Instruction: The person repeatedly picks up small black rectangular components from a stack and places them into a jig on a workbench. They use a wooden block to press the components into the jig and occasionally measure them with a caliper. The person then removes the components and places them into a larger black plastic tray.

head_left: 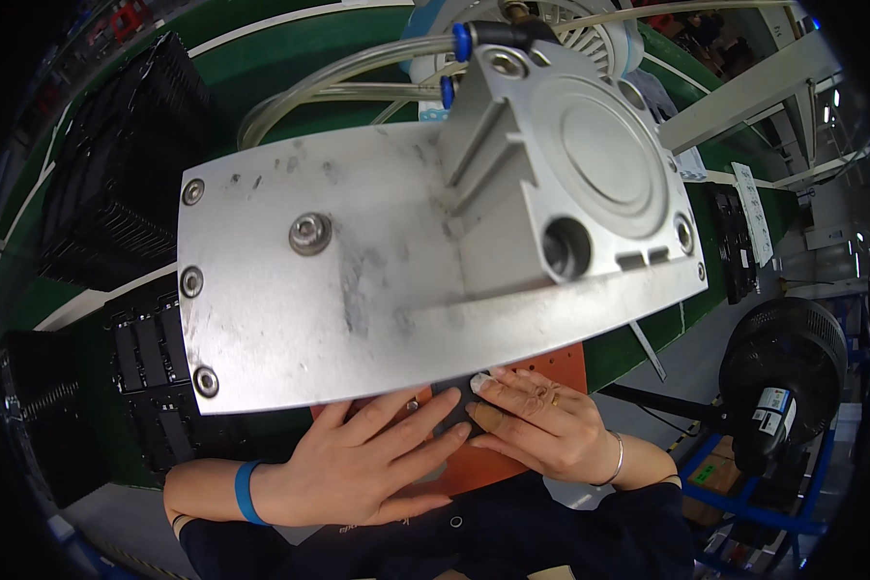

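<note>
Below the front edge of a metal press head (377, 271), both my hands work over an orange plate (483, 471). A small dark flat piece (462, 411) shows between my fingers; the rest of it is hidden. My left hand (372, 459), with a blue band at the wrist, is open, its fingers spread and their tips reaching the piece. My right hand (546, 422) has its fingers closed together at the piece's right side. A white and a tan finger cover sit on two of its fingertips.
A pneumatic cylinder (599, 155) with clear hoses stands on the press head, hiding much behind it. Stacked black trays (116, 164) are at left, with another black tray (155, 348) nearer. A black fan (783, 358) stands at right; a pale fan (590, 43) is behind.
</note>
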Action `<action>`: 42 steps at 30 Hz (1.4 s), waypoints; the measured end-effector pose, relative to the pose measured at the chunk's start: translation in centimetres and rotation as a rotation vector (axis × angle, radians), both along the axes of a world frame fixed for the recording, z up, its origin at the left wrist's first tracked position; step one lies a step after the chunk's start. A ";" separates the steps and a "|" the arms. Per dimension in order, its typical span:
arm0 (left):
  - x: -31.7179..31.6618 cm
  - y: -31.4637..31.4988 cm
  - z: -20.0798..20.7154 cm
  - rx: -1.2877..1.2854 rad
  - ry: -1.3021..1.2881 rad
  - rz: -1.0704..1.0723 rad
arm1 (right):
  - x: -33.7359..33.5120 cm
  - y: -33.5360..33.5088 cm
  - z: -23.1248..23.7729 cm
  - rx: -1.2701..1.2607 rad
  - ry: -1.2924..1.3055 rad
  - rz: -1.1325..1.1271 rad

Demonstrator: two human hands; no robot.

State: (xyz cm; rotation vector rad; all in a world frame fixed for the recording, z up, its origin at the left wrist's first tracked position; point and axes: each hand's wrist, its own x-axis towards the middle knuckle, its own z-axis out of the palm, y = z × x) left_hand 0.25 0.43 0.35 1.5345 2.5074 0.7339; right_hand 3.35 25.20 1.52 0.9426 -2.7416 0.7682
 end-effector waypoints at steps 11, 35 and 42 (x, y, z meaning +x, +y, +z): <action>-0.4 -0.1 0.2 0.151 0.015 -0.033 | -0.2 0.1 3.0 -1.169 -1.097 -0.309; 7.8 -20.9 -7.4 0.537 0.309 1.609 | -7.2 -16.8 0.9 0.112 0.122 0.515; 9.5 -22.0 -11.7 0.228 0.459 1.719 | -12.4 -26.2 -5.0 0.530 0.550 0.644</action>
